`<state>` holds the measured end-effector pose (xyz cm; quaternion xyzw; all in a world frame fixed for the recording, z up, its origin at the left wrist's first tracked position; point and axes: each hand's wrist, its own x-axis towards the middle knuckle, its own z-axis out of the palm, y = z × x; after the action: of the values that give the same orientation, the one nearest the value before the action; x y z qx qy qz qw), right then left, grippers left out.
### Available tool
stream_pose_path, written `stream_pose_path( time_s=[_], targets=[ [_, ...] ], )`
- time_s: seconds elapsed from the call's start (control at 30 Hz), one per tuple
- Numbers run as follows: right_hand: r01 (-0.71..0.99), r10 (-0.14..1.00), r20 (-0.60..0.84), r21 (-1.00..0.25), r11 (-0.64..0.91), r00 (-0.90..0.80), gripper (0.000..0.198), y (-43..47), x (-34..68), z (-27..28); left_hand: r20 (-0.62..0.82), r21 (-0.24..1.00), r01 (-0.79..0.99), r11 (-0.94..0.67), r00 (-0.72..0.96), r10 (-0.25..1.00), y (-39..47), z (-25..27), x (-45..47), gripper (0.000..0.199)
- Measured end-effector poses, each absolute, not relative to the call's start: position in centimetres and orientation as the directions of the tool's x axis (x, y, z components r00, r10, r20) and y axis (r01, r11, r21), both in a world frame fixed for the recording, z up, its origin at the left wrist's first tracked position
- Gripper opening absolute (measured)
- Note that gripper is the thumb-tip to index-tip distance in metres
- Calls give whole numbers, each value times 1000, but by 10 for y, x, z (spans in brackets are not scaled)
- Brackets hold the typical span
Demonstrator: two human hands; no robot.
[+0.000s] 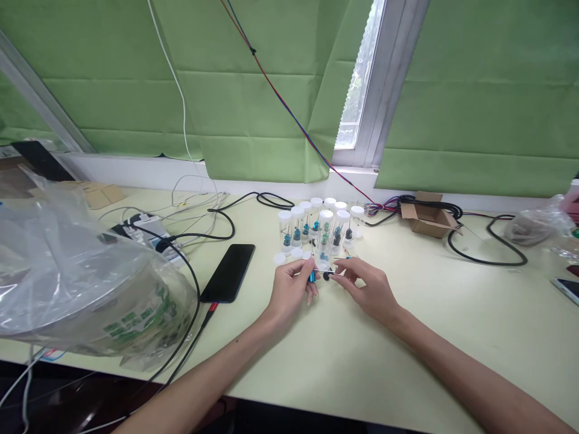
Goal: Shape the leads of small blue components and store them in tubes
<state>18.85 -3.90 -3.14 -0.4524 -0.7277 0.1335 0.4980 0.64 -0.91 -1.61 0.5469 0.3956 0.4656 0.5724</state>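
Note:
My left hand is closed on a small blue part, pinched between thumb and fingers. A thin silvery rod spans the gap between my hands. The thumb and index finger of my right hand pinch the rod's other end. Whether the rod is joined to the blue part, I cannot tell. Small black pieces lie on the table just below the rod. Right behind my hands stand several clear tubes with white caps, holding blue, green or dark parts with thin rods. Loose white caps lie before them.
Left of my hands, a black phone lies with a cable plugged in. A bulky clear plastic bag covers the table's left side. An open cardboard box and black cables sit at the back right. Another phone touches the right edge.

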Motion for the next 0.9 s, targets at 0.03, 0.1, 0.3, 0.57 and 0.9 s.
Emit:
stream_pose_path(
  time_s=[0.03, 0.1, 0.3, 0.57, 0.9],
  targets=[
    [548, 773, 623, -609, 573, -116, 15, -39, 189, -32, 56, 995, -99, -32, 255, 965, -9, -16, 6, 42],
    [576, 747, 648, -558, 597, -148, 14, -38, 190, -33, 52, 995, -95, -28, 259, 964, -10, -15, 7, 41],
    [583, 703, 686, -498, 642, -187, 18, -36, 191, -35, 49, 996, -86, -27, 272, 961, -10, -16, 7, 42],
    [550, 743, 645, -561, 619, -178, 20, -37, 191, -34, 49, 998, -59, -33, 290, 956, -9, -19, 7, 43],
    [443, 905, 420, -799, 406, -72, 27, -42, 182, -29, 73, 997, -25, -69, 282, 957, -7, -21, 6, 42]
  ],
)
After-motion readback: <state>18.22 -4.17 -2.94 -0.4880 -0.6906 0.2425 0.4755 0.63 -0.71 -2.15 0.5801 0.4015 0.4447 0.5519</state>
